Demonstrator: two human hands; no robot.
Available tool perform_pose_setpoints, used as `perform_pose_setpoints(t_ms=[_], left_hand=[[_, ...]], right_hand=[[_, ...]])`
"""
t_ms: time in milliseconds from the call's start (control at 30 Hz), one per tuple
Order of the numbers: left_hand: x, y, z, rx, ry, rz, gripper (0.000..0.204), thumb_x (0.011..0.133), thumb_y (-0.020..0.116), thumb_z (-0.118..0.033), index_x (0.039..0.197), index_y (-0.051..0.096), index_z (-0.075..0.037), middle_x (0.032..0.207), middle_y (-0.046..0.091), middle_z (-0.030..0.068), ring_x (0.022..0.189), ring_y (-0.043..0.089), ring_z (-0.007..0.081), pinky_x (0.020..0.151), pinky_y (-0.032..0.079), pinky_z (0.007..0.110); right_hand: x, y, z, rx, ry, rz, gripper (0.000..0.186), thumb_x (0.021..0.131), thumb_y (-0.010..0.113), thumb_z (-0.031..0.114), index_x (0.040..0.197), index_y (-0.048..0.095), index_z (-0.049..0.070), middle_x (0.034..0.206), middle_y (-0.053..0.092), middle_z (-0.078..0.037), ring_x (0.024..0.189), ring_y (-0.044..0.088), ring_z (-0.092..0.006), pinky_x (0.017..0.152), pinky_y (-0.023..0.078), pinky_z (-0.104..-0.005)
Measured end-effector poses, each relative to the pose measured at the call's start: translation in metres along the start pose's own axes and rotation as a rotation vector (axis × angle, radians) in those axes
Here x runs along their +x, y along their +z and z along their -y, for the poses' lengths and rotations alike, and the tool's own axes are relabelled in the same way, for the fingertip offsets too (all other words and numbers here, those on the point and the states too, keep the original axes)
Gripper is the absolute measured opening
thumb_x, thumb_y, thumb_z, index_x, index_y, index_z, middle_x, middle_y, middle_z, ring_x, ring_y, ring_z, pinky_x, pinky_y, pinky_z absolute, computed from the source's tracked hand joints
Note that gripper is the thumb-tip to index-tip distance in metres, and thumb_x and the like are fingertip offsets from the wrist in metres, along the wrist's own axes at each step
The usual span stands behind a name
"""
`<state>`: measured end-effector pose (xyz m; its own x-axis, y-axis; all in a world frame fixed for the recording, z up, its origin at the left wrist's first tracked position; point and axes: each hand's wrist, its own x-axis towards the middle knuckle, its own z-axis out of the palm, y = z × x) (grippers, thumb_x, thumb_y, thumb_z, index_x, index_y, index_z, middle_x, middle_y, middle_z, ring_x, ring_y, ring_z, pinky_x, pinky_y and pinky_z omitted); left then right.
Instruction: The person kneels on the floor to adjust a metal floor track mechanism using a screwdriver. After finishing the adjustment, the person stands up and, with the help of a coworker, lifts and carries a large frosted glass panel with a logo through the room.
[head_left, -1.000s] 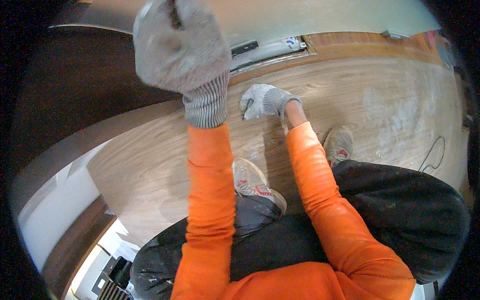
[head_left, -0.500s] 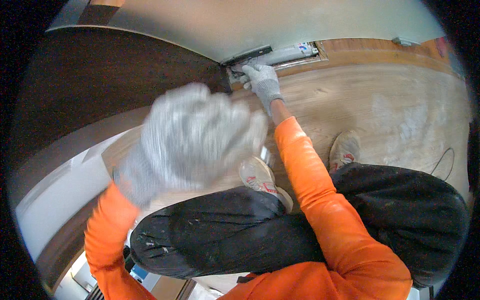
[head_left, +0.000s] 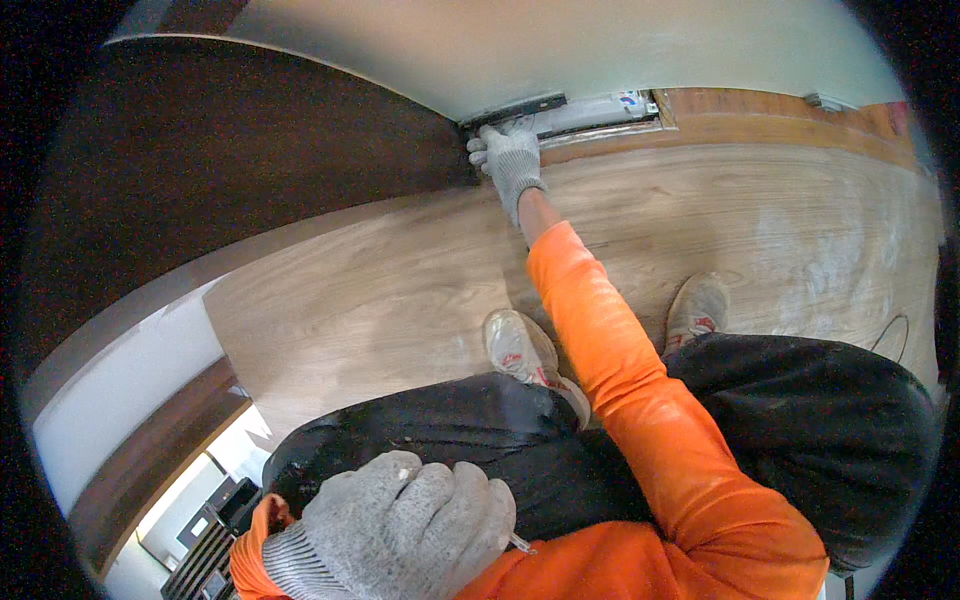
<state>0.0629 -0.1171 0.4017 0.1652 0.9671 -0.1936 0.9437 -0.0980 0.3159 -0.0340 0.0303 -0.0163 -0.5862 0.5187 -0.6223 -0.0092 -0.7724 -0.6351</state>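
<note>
My right hand [head_left: 510, 163], in a grey knit glove, reaches to the left end of a long narrow opening [head_left: 600, 128] at the foot of the wall. Its fingers are curled there, beside the dark panel; whatever they grip is hidden. A pale unit [head_left: 590, 110] lies inside the opening, under a black strip [head_left: 530, 107]. Close to my body, over my left thigh, my left hand [head_left: 410, 530] is gloved too and closed in a fist. A thin metal tip [head_left: 522, 545] pokes out past its fingers; the rest of that thing is covered.
A large dark brown panel [head_left: 260, 130] rises on the left, meeting the pale wall [head_left: 620, 50]. Wood-look flooring [head_left: 350, 290] with whitish dust lies around my shoes [head_left: 520, 345]. At the far right a thin dark cable [head_left: 893, 330] loops on the floor.
My left hand has dropped from in front of the floor down to my lap. My right hand stays at the left end of the opening, its fingers shifted slightly.
</note>
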Motion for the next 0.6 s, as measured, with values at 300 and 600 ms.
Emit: perform_pose_setpoints(t_ms=[300, 600], left_hand=[[-0.007, 0.001, 0.015, 0.072, 0.014, 0.008, 0.031, 0.068, 0.072, -0.027, 0.096, 0.068, -0.013, 0.09, 0.066, 0.0037, 0.069, 0.06, 0.0148, 0.056, 0.045, 0.029], [-0.016, -0.001, 0.015, 0.043, -0.016, 0.099, 0.03, 0.071, 0.07, -0.029, 0.097, 0.067, -0.013, 0.09, 0.065, 0.0031, 0.072, 0.059, 0.0149, 0.058, 0.044, 0.03]], right_hand=[[-0.013, 0.012, 0.007, -0.178, -0.089, -0.185, 0.019, 0.089, 0.063, 0.013, 0.096, 0.066, -0.005, 0.076, 0.073, -0.014, 0.054, 0.069, -0.0225, 0.05, 0.056, -0.0342], [-0.033, 0.019, 0.012, -0.087, -0.125, -0.207, 0.019, 0.092, 0.064, 0.015, 0.095, 0.066, -0.003, 0.077, 0.071, -0.013, 0.053, 0.065, -0.0173, 0.045, 0.046, -0.0299]])
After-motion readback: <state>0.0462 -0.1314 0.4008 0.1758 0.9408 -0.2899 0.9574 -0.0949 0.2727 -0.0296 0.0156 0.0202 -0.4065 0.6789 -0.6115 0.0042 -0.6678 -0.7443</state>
